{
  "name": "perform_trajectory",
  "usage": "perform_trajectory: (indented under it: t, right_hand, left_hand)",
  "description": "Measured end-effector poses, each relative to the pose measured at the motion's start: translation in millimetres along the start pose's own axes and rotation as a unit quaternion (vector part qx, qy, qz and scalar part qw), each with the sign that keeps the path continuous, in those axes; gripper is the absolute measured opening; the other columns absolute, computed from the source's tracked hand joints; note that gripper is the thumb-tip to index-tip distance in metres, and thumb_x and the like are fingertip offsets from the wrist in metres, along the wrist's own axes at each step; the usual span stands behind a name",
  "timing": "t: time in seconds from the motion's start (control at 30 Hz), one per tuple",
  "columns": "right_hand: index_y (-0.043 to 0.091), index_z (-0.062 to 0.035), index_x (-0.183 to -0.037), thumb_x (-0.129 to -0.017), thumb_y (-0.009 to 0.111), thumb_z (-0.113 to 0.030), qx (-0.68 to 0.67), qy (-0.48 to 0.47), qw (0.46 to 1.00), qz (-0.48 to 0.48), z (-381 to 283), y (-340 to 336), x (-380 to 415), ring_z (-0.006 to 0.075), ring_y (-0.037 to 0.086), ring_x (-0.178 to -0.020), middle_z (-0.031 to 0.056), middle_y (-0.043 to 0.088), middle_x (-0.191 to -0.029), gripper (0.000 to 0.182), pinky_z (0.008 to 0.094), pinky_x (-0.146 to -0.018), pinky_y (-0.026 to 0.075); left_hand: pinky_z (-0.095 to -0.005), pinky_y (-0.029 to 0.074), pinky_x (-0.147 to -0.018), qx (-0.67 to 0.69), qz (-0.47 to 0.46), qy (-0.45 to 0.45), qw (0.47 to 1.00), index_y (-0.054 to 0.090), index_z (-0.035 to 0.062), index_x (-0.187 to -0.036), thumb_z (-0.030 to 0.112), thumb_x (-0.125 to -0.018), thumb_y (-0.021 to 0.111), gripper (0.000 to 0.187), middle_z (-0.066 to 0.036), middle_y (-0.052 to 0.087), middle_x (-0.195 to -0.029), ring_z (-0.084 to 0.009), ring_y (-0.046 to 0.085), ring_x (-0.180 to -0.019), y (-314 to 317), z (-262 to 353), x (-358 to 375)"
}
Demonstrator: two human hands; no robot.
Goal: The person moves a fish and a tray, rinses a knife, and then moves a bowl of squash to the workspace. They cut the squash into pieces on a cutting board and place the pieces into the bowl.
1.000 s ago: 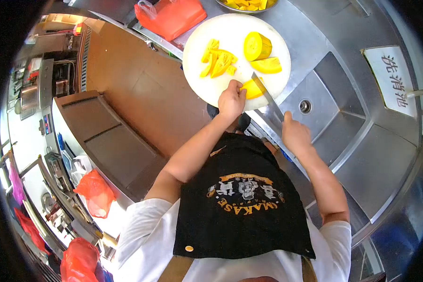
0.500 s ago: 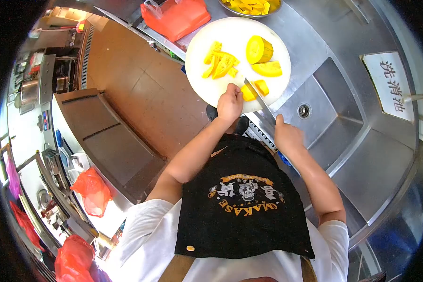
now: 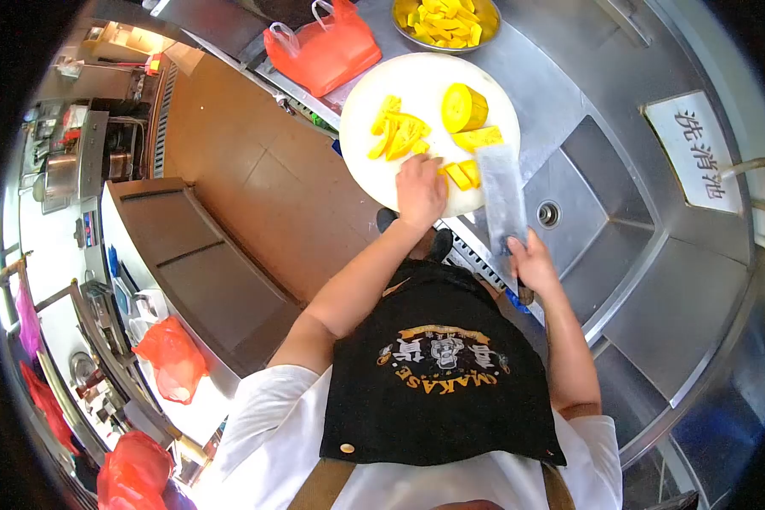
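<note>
On a round white cutting board (image 3: 374, 183), my left hand (image 3: 421, 189) has its fingers curled against the left end of some cut pumpkin pieces (image 3: 460, 176). My right hand (image 3: 533, 263) grips a cleaver (image 3: 503, 195) by its handle. Its broad blade is turned flat to my view, over the board's right edge and just right of the cut pieces. Farther back on the board stand a thick round pumpkin chunk (image 3: 463, 108) and a pumpkin wedge (image 3: 478, 138). Stringy pumpkin scraps (image 3: 398, 129) lie at the board's left.
A metal bowl (image 3: 397, 27) of cut pumpkin sits behind the board, beside a red plastic bag (image 3: 325, 53). To the right is a steel sink (image 3: 591, 204) with a drain. A tiled floor (image 3: 255, 161) and a brown-topped counter (image 3: 204, 255) are at left.
The cleaver has come out of the pumpkin and swung right, its blade now flat to view. More slices show separated. My left hand has shifted slightly at the pieces.
</note>
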State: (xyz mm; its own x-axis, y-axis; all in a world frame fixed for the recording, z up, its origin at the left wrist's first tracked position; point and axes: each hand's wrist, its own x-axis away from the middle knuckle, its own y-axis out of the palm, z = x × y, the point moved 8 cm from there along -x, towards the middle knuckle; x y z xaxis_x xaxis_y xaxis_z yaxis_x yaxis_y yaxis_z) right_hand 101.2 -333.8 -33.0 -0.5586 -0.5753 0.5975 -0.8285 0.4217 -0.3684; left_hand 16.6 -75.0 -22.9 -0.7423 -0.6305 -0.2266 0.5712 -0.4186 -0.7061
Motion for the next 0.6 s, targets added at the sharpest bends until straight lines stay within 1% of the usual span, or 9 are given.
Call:
perform_trajectory:
  t: [0.03,0.13,0.17,0.3,0.33,0.43,0.5,0.57,0.6]
  right_hand:
    - [0.052,-0.0047,-0.122,-0.102,0.055,-0.021,-0.181,0.055,0.982,-0.021,23.6,2.2,-3.0,0.0195,0.061,-0.054,0.0087,0.065,-0.069,0.026,0.0360,-0.051,0.049]
    - [0.053,-0.0041,-0.123,-0.103,0.056,-0.022,-0.212,0.082,0.973,-0.046,78.6,25.0,-19.2,0.0109,0.051,-0.048,0.0026,0.058,-0.066,0.028,0.0282,-0.045,0.043]
    - [0.052,-0.0030,-0.126,-0.103,0.056,-0.021,-0.218,0.086,0.971,-0.042,83.6,42.9,-20.6,0.0128,0.051,-0.047,0.0032,0.057,-0.065,0.030,0.0301,-0.043,0.043]
    - [0.048,-0.0019,-0.131,-0.100,0.056,-0.013,-0.171,0.070,0.981,-0.065,27.7,92.8,-12.4,0.0147,0.051,-0.046,0.0055,0.058,-0.068,0.034,0.0317,-0.044,0.045]
    - [0.046,-0.0014,-0.135,-0.099,0.055,-0.011,-0.190,0.028,0.979,-0.069,0.8,94.9,-9.1,0.0150,0.052,-0.046,0.0059,0.058,-0.068,0.038,0.0324,-0.045,0.045]
    - [0.046,-0.0033,-0.136,-0.100,0.053,-0.012,-0.130,-0.011,0.991,-0.031,-84.6,59.1,7.7,0.0143,0.053,-0.049,0.0052,0.057,-0.067,0.038,0.0311,-0.048,0.046]
    - [0.049,-0.0043,-0.130,-0.101,0.053,-0.014,-0.086,-0.049,0.995,0.008,-127.7,24.6,-0.3,0.0129,0.054,-0.052,0.0038,0.058,-0.066,0.031,0.0299,-0.050,0.046]
    - [0.052,-0.0039,-0.119,-0.101,0.053,-0.015,-0.127,-0.089,0.988,0.020,-152.6,-8.3,-7.6,0.0117,0.056,-0.054,0.0027,0.057,-0.066,0.021,0.0295,-0.051,0.046]
    - [0.052,-0.0042,-0.114,-0.101,0.052,-0.015,-0.141,-0.087,0.985,0.050,-157.6,-26.5,-2.8,0.0115,0.055,-0.054,0.0024,0.056,-0.066,0.017,0.0292,-0.051,0.046]
  left_hand:
    - [-0.0523,0.041,-0.098,-0.007,0.022,0.060,0.998,0.063,0.0085,-0.116,0.016,-0.084,0.069,0.033,-0.023,0.057,-0.127,-0.0404,0.053,-0.116,1.2,15.7,-2.9]
    - [-0.0581,0.034,-0.105,-0.003,-0.008,0.093,0.996,0.063,0.0120,-0.125,0.024,-0.085,0.072,0.043,-0.022,0.054,-0.131,-0.0416,0.047,-0.124,32.2,29.9,1.5]
    - [-0.0584,0.030,-0.109,-0.045,-0.053,0.077,0.995,0.061,0.0147,-0.130,0.027,-0.085,0.073,0.048,-0.024,0.050,-0.136,-0.0432,0.042,-0.130,40.9,34.1,3.7]
    - [-0.0574,0.029,-0.112,0.039,-0.023,0.056,0.997,0.060,0.0118,-0.129,0.027,-0.089,0.068,0.043,-0.024,0.049,-0.137,-0.0436,0.043,-0.130,36.8,40.2,11.0]
    - [-0.0568,0.030,-0.112,0.065,-0.002,0.051,0.997,0.060,0.0104,-0.129,0.026,-0.090,0.067,0.043,-0.025,0.048,-0.137,-0.0440,0.043,-0.130,32.5,38.0,3.7]
    - [-0.0528,0.034,-0.109,0.072,0.056,0.112,0.990,0.056,0.0046,-0.131,0.022,-0.093,0.063,0.043,-0.026,0.048,-0.136,-0.0452,0.045,-0.127,-20.4,78.5,-44.9]
    - [-0.0523,0.037,-0.104,0.065,0.098,0.173,0.978,0.058,0.0038,-0.127,0.018,-0.091,0.065,0.039,-0.028,0.050,-0.132,-0.0458,0.046,-0.123,-45.7,104.8,-112.1]
    - [-0.0508,0.040,-0.100,0.051,0.182,0.216,0.958,0.059,0.0036,-0.123,0.020,-0.092,0.065,0.036,-0.025,0.056,-0.122,-0.0427,0.050,-0.118,-69.3,116.2,-179.8]
    - [-0.0504,0.042,-0.097,0.051,0.168,0.212,0.961,0.060,0.0040,-0.122,0.021,-0.091,0.065,0.035,-0.023,0.058,-0.118,-0.0414,0.053,-0.115,-75.8,119.0,-193.4]
